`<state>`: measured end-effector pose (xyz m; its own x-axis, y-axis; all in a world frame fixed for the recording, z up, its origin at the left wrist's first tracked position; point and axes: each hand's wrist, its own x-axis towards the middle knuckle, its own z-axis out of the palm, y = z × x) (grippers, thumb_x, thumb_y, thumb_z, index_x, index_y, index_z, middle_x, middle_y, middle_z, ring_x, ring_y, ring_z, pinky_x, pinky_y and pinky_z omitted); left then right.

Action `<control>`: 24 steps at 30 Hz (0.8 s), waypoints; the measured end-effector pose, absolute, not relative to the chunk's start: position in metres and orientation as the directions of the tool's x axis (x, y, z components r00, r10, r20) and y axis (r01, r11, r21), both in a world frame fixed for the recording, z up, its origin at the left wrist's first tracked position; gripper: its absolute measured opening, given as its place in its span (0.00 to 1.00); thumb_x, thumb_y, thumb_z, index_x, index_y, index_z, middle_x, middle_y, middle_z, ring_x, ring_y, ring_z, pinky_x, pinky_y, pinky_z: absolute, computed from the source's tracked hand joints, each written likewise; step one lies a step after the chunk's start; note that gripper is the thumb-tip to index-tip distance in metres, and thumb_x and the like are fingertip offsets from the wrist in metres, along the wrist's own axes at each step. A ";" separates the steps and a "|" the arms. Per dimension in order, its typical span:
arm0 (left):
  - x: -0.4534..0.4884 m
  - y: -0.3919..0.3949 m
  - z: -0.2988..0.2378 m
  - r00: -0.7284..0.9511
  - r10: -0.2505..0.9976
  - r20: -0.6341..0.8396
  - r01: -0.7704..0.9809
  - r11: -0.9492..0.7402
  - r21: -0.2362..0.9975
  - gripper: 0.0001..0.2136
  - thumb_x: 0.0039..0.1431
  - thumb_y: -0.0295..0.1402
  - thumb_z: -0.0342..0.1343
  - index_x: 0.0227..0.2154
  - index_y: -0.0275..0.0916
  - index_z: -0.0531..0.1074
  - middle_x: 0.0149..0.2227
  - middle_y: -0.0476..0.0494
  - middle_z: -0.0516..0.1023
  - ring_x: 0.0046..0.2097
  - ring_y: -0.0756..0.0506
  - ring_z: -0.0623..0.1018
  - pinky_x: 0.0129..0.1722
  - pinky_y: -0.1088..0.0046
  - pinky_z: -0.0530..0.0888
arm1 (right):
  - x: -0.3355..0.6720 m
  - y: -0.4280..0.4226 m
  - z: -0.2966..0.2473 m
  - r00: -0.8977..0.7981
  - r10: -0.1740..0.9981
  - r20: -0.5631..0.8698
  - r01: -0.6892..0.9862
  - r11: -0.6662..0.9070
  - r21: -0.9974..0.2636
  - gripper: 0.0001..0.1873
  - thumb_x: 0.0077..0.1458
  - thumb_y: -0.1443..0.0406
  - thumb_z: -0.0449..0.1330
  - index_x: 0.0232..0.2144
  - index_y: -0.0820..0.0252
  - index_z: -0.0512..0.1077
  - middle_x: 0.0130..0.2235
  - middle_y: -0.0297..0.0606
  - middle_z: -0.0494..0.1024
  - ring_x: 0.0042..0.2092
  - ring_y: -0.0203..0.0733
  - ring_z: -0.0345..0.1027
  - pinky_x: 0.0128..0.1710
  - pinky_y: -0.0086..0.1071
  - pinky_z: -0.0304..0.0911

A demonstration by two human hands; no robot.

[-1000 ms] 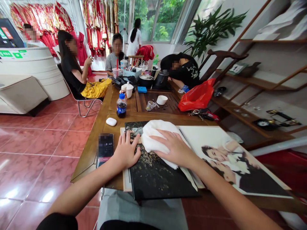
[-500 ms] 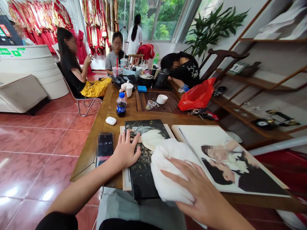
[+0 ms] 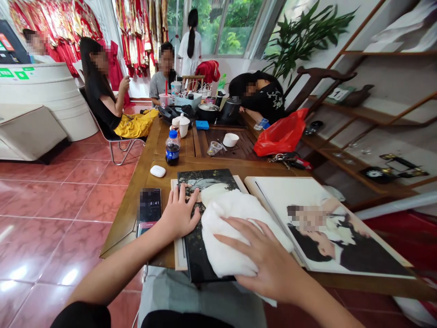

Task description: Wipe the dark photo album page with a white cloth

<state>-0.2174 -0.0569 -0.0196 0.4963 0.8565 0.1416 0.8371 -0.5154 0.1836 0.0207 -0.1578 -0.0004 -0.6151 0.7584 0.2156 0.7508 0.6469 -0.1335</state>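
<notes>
The dark, rectangular photo panel with a pale dress pictured on it (image 3: 198, 255) lies flat over a pale-edged board (image 3: 180, 255), its near end at the front edge of the brown wooden worktop (image 3: 259, 171). Taking the panel as the dial, twelve away from the wearer, the left hand (image 3: 182, 216) rests at nine to ten o'clock, fingers spread and pressing, grasping nothing. The right hand (image 3: 262, 255), at four, grasps a bunched white cloth (image 3: 227, 228), fingers splayed over it; how firmly, I cannot tell. The cloth covers the panel's right side and reaches towards the large white-backed portrait print (image 3: 327, 228) at three. A black phone (image 3: 150, 209) lies at nine, a white rounded case (image 3: 158, 171) at ten.

The step in hand looks like wiping the panel's face. The next stroke would call for light, even pressure, with the left hand bracing the panel against sliding.
</notes>
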 end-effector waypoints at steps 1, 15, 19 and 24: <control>-0.217 -0.057 -0.019 0.497 0.857 0.136 0.837 -0.515 0.184 0.28 0.70 0.41 0.46 0.70 0.38 0.57 0.70 0.26 0.56 0.71 0.26 0.57 0.65 0.43 0.60 | 0.021 -0.151 0.000 -0.609 0.766 0.204 0.756 0.639 -0.142 0.39 0.45 0.59 0.65 0.62 0.42 0.68 0.68 0.46 0.62 0.64 0.64 0.60 0.59 0.61 0.54; -0.217 -0.057 -0.020 0.479 0.871 0.113 0.851 -0.492 0.185 0.32 0.69 0.42 0.44 0.70 0.25 0.52 0.71 0.20 0.54 0.72 0.25 0.55 0.67 0.46 0.60 | 0.009 -0.026 0.005 -0.446 0.880 0.162 0.877 0.466 -0.117 0.33 0.57 0.52 0.61 0.63 0.47 0.67 0.68 0.46 0.62 0.64 0.63 0.59 0.60 0.59 0.56; -0.217 -0.056 -0.023 0.481 0.866 0.133 0.846 -0.499 0.189 0.33 0.69 0.43 0.42 0.69 0.24 0.52 0.71 0.20 0.54 0.72 0.26 0.55 0.67 0.46 0.59 | 0.001 0.000 0.004 -0.412 0.892 0.185 0.894 0.435 -0.108 0.32 0.59 0.49 0.58 0.63 0.47 0.67 0.68 0.46 0.63 0.63 0.64 0.60 0.58 0.60 0.57; -0.217 -0.055 -0.024 0.476 0.869 0.136 0.850 -0.494 0.183 0.32 0.69 0.42 0.42 0.68 0.23 0.53 0.71 0.20 0.54 0.72 0.27 0.56 0.67 0.47 0.59 | -0.005 0.008 0.002 -0.409 0.888 0.210 0.893 0.437 -0.107 0.31 0.60 0.49 0.57 0.63 0.48 0.68 0.68 0.45 0.63 0.62 0.63 0.60 0.58 0.58 0.56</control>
<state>-0.2173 -0.0554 -0.0244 0.4756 0.8690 0.1364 0.8501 -0.4939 0.1828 -0.0052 0.0082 0.0021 -0.4090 0.8881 0.2097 0.8933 0.4366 -0.1067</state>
